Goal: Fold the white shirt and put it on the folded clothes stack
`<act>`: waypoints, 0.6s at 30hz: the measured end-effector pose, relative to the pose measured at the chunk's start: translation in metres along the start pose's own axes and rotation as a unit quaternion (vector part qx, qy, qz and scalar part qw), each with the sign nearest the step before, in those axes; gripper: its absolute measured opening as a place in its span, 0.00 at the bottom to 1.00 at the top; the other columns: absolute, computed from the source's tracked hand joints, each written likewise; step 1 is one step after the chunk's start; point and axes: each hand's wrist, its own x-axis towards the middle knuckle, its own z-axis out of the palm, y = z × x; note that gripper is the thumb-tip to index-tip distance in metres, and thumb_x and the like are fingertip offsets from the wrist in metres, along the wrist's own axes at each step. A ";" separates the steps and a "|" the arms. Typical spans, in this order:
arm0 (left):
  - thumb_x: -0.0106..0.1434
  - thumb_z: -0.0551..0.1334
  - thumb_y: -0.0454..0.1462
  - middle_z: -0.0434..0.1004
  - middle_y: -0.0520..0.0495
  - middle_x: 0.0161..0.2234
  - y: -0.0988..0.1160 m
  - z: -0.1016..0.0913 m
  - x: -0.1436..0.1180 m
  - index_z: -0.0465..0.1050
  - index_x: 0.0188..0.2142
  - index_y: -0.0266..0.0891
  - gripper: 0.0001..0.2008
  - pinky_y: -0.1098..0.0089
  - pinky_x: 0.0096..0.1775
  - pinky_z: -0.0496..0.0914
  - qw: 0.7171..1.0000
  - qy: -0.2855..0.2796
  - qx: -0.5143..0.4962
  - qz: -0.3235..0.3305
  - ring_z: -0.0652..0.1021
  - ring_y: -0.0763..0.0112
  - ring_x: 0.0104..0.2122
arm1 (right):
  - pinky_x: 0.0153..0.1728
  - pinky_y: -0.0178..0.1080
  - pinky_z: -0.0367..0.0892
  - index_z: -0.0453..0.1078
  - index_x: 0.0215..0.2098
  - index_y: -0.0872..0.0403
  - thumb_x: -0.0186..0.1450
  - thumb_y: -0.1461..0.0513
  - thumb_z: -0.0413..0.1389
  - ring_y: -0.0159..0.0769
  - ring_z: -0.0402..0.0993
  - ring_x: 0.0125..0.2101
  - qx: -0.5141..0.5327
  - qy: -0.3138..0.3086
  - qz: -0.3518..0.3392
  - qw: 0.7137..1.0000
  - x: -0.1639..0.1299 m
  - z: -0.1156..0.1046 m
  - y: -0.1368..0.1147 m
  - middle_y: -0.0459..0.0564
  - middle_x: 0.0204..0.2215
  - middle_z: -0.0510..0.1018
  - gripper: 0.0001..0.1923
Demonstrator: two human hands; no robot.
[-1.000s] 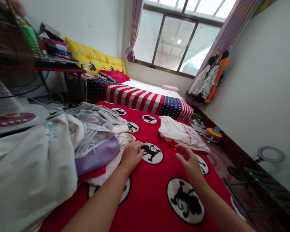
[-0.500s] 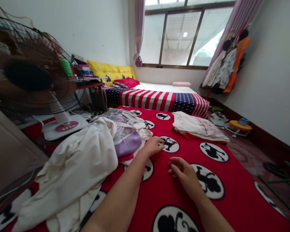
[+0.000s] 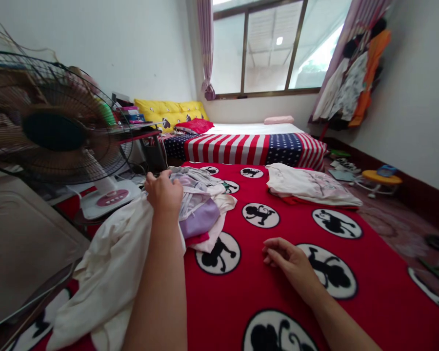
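My left hand (image 3: 164, 191) is over the upper end of a loose pile of clothes, at a white long-sleeved garment (image 3: 113, 263). Its fingers look spread, and no cloth shows between them. Beside it in the pile lie crumpled grey-and-lilac clothes (image 3: 199, 214) with a pale piece (image 3: 219, 222) sticking out at the right. My right hand (image 3: 287, 258) hovers or rests above the red blanket (image 3: 219, 302), fingers loosely curled, thumb apart, holding nothing. Farther right lies a flat folded stack with a white printed shirt (image 3: 307, 187) on top and red cloth under it.
A standing fan (image 3: 54, 129) is at the left, its base (image 3: 111, 197) close to the pile. Behind is a second bed with a flag-pattern cover (image 3: 234, 148) and yellow cushions (image 3: 168, 109). Clothes hang (image 3: 354, 83) by the window, and a small yellow stool (image 3: 382, 177) stands on the floor at right.
My left hand has moved left from the bare blanket to over the clothes pile. My right hand has stayed nearly in place. The view has shifted slightly.
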 end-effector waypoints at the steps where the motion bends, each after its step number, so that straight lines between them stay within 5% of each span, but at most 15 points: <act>1: 0.61 0.57 0.34 0.58 0.28 0.59 -0.003 0.001 0.001 0.72 0.52 0.37 0.19 0.46 0.47 0.66 1.000 -0.022 0.003 -0.013 0.68 0.39 0.54 | 0.29 0.34 0.67 0.70 0.38 0.55 0.58 0.52 0.59 0.33 0.75 0.27 0.000 -0.001 -0.001 1.000 0.000 0.000 0.000 0.49 0.31 0.77 0.16; 4: 0.59 0.55 0.28 0.64 0.29 0.57 -0.007 0.006 0.002 0.73 0.51 0.35 0.21 0.49 0.46 0.66 0.998 -0.054 0.022 -0.002 0.73 0.43 0.48 | 0.28 0.34 0.67 0.70 0.37 0.55 0.58 0.52 0.59 0.33 0.75 0.27 -0.002 -0.003 -0.004 1.000 -0.001 -0.001 0.001 0.49 0.31 0.78 0.16; 8: 0.54 0.57 0.26 0.78 0.35 0.40 -0.014 0.010 0.006 0.77 0.42 0.34 0.17 0.54 0.47 0.67 0.998 -0.055 0.025 0.029 0.75 0.47 0.46 | 0.28 0.35 0.68 0.70 0.37 0.55 0.57 0.52 0.60 0.33 0.75 0.27 -0.003 0.001 -0.005 1.000 -0.001 0.000 0.001 0.49 0.31 0.78 0.16; 12: 0.52 0.60 0.28 0.77 0.46 0.26 -0.021 0.014 0.016 0.77 0.35 0.35 0.11 0.58 0.42 0.68 0.996 -0.015 -0.062 0.067 0.78 0.55 0.36 | 0.28 0.36 0.68 0.71 0.36 0.55 0.56 0.52 0.61 0.34 0.75 0.26 -0.002 0.014 -0.005 1.000 -0.001 0.001 -0.001 0.49 0.30 0.79 0.16; 15: 0.51 0.62 0.31 0.75 0.51 0.24 -0.003 0.011 0.013 0.76 0.35 0.36 0.10 0.66 0.36 0.70 0.969 0.016 -0.228 0.094 0.76 0.66 0.27 | 0.27 0.36 0.68 0.71 0.36 0.55 0.56 0.52 0.61 0.35 0.75 0.26 -0.001 0.026 -0.008 1.000 -0.002 0.004 -0.004 0.49 0.29 0.79 0.16; 18: 0.52 0.63 0.33 0.75 0.51 0.27 0.042 0.004 -0.023 0.74 0.34 0.37 0.08 0.74 0.32 0.70 0.902 0.020 -0.417 0.113 0.76 0.72 0.27 | 0.25 0.35 0.68 0.71 0.40 0.54 0.57 0.52 0.62 0.34 0.76 0.26 0.019 0.032 -0.025 0.999 -0.003 0.006 -0.006 0.50 0.33 0.79 0.18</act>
